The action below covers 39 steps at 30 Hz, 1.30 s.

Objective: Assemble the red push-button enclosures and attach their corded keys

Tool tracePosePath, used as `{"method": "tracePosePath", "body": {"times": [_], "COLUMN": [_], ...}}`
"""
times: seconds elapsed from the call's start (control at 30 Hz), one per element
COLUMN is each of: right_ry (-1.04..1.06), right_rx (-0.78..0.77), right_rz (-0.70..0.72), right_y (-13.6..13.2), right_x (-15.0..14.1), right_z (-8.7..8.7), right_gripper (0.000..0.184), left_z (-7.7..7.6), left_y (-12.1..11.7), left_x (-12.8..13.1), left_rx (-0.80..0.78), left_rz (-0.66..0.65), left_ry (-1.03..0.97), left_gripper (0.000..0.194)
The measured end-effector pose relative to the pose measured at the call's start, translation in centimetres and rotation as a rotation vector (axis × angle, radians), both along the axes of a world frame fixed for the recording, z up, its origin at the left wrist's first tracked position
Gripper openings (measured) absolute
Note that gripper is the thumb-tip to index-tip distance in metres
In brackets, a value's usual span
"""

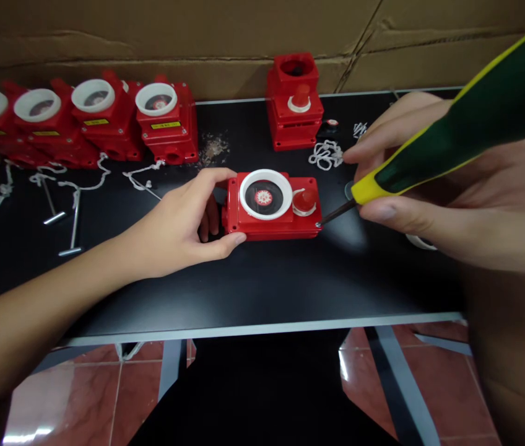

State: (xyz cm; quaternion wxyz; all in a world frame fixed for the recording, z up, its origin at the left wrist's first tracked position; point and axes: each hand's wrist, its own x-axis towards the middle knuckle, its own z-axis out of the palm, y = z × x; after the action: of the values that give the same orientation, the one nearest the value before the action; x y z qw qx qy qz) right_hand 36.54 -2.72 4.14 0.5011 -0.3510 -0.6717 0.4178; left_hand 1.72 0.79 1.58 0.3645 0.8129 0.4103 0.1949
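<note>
A red alarm box point(274, 226) lies flat on the black table, with a white ring around a dark round window and a red knob beside it. My left hand point(183, 223) is closed around the box's left end, thumb on the near edge and fingers at the far side. In my right hand point(457, 217) is a green and yellow screwdriver point(411, 161), held tilted. Its tip touches a screw point(318, 225) at the near right corner of the box. The left hand's inner fingers are partly hidden behind the box.
Several similar red boxes point(169, 133) with white rings stand at the back left, with small metal hammers point(75, 223) on white cords. Another red box point(295, 111), its round hole without a ring, stands behind. White cord point(326, 155) lies nearby. Cardboard point(234, 37) backs the table point(262, 291).
</note>
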Motion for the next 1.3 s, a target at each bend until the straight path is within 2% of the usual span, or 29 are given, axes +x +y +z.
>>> {"method": "tracePosePath", "body": {"times": [0.13,0.27,0.4,0.63,0.8,0.93,1.0,1.1,1.3], "right_ry": [-0.050,-0.039,-0.058,-0.154,-0.141,-0.144,-0.141,-0.166,-0.129], "right_rx": [0.057,0.062,0.020,-0.018,0.040,0.015,0.030,0.092,0.266], "right_rz": [0.068,0.057,0.014,0.078,0.061,0.108,0.081,-0.004,0.017], "right_y": [1.1,1.1,0.3,0.3,0.7,1.1,1.1,1.1,1.6], "right_x": [0.3,0.8,1.4,2.5,2.3,2.1,1.8,1.3,0.1], "right_z": [-0.2,0.0,1.0,2.3,2.2,1.9,1.8,1.7,0.8], "right_gripper": [0.039,0.042,0.036,0.042,0.043,0.046,0.043,0.035,0.031], "left_z": [0.2,0.1,-0.1,0.1,0.3,0.4,0.5,0.6,0.6], "left_y": [-0.1,-0.3,-0.3,-0.4,-0.7,-0.7,-0.7,-0.7,-0.6], "left_x": [0.2,0.3,0.2,0.3,0.2,0.4,0.5,0.7,0.6], "left_rx": [-0.005,-0.012,0.005,0.025,0.029,0.018,0.014,0.017,0.041], "left_rz": [0.014,0.037,0.040,0.034,0.029,0.032,0.039,0.035,0.025], "left_ry": [0.014,-0.012,-0.003,0.030,0.089,0.086,0.094,0.090,0.084], "left_gripper": [0.077,0.080,0.078,0.083,0.079,0.082,0.081,0.082,0.081]}}
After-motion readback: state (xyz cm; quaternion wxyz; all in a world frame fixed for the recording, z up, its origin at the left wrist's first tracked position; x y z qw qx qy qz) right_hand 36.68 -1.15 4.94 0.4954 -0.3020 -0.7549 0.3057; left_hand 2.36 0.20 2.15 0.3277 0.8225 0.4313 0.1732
